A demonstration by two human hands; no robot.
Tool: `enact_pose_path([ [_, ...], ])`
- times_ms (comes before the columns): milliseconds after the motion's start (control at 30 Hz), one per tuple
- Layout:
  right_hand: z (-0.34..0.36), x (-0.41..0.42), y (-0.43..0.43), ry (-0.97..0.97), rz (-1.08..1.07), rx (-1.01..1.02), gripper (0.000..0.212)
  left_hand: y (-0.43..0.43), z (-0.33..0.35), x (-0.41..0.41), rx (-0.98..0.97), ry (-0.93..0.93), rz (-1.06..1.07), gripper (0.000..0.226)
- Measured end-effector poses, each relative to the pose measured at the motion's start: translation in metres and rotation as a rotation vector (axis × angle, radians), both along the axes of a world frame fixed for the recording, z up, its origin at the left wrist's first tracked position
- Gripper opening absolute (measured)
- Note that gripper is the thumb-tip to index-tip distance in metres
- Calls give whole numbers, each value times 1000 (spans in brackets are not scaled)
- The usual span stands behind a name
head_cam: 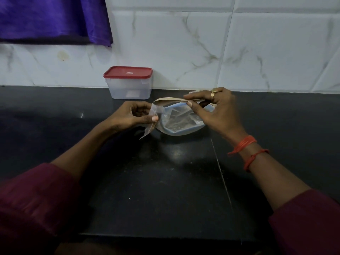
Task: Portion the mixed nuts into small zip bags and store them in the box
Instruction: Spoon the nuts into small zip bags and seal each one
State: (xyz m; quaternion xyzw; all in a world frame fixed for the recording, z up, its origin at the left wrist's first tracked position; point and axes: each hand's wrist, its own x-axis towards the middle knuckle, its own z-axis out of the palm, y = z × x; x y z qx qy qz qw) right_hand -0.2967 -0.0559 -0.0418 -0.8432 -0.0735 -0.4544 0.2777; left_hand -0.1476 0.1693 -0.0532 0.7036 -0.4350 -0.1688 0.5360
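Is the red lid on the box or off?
On. The red lid sits flat on the clear box, covering its whole top.

The person is wearing a dark maroon garment with long sleeves pushed up the forearms. The left sleeve [33, 196] is bunching in soft folds at seven o'clock of the view, and the right sleeve [309, 218] is showing at five o'clock. The right wrist is carrying a thick orange-red thread band [242, 144], and a thinner knotted orange-red cord [254, 158] is sitting just beside it toward five o'clock. The right hand [217, 111] is wearing a gold-coloured ring [213, 92] at its twelve o'clock edge.
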Motion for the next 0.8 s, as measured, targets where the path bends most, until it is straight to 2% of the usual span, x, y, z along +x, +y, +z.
enact_pose_path([
  [133, 1, -2, -5, -127, -145, -63, 13, 1, 0, 2, -6, -3, 16, 54],
  [300, 4, -6, -19, -251, -390, -247, 11, 1, -1, 3, -28, -31, 66, 40],
  [367, 2, -5, -22, -157, -382, -349, 12, 1, -2, 4, -29, -45, 75, 36],
  [433, -2, -4, -24, 82, -268, -480, 14, 1, -2, 5, -33, -46, 81, 37],
  [500, -5, -2, -24, 264, -202, -524, 23, 2, -3, 6, -30, -50, 90, 39],
  [600, -6, -1, -25, 223, -286, -460, 33, 2, -2, 5, -19, -47, 76, 37],
  [800, -3, -3, -27, 95, -320, -378, 26, 1, 0, 3, -13, -40, 64, 33],
])
